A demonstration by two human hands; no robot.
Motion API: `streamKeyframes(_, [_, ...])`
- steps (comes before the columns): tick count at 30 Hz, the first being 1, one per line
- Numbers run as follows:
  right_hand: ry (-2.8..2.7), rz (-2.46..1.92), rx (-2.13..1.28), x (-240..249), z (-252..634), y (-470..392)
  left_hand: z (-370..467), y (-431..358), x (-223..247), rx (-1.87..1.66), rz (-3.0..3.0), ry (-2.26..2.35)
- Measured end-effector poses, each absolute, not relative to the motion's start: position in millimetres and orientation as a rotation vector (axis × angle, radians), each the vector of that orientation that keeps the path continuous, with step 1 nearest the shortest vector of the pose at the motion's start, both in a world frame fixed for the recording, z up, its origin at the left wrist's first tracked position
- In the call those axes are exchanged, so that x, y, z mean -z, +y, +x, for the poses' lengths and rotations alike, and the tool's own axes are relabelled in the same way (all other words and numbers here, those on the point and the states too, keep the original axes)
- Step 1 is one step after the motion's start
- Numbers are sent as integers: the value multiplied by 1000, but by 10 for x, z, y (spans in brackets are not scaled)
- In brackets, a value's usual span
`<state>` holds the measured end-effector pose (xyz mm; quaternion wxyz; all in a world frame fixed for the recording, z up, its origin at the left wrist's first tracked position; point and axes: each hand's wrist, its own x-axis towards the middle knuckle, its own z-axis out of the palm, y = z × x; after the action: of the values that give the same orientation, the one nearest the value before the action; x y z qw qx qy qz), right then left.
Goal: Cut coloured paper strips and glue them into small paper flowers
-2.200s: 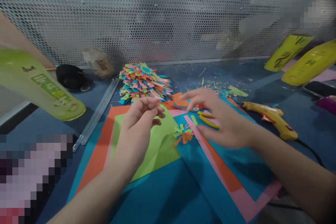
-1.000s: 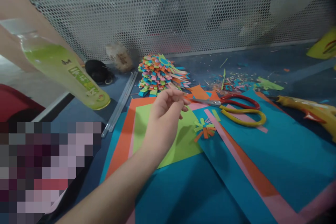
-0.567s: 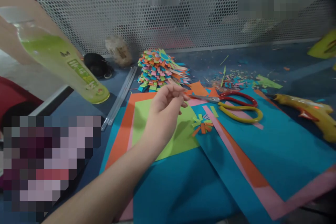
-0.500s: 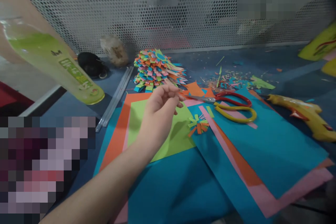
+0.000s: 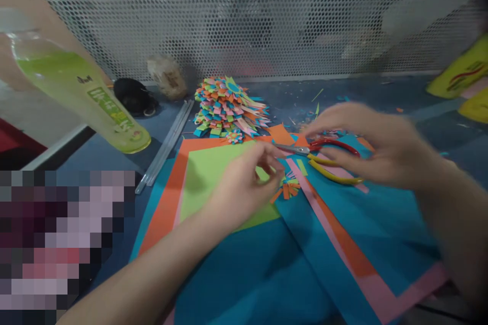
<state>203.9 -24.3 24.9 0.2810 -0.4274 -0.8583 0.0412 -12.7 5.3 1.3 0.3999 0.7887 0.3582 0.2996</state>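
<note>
My left hand (image 5: 247, 183) is over the green sheet (image 5: 202, 177), thumb and forefinger curled close beside a small fringed paper flower (image 5: 287, 188); whether they pinch anything is hidden. Blurred by motion, my right hand (image 5: 366, 144) hovers around the handles of the scissors (image 5: 303, 150), fingers and thumb spread, with no grip on them visible. The scissors have one red and one yellow handle and lie on the coloured papers. Another small paper flower (image 5: 234, 136) rests at the foot of a pile of fringed paper pieces (image 5: 224, 106).
A green drink bottle (image 5: 84, 91), clear sticks (image 5: 163, 147), a black round object (image 5: 133, 96) and a wrapped item (image 5: 168, 76) are on the left. Blue sheets (image 5: 236, 269) cover the front. Yellow packaging (image 5: 457, 73) stands far right, before a perforated metal panel (image 5: 267, 25).
My right hand has come into view over the scissors. My left hand has moved down and right toward the fringed flower. A small flower now shows beside the pile.
</note>
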Motion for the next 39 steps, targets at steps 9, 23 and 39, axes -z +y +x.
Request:
streamKeyframes(9, [-2694, -1048, -343, 27, 1855, -90, -219, 51, -45, -289, 2818, 721])
streamKeyframes(23, [-2612, -1043, -405, 77, 1859, -68, -257, 135, -48, -349, 2819, 603])
streamKeyframes(39, [-2237, -1025, -839, 50, 1942, -80, -274, 214, -4, -742, 2730, 589])
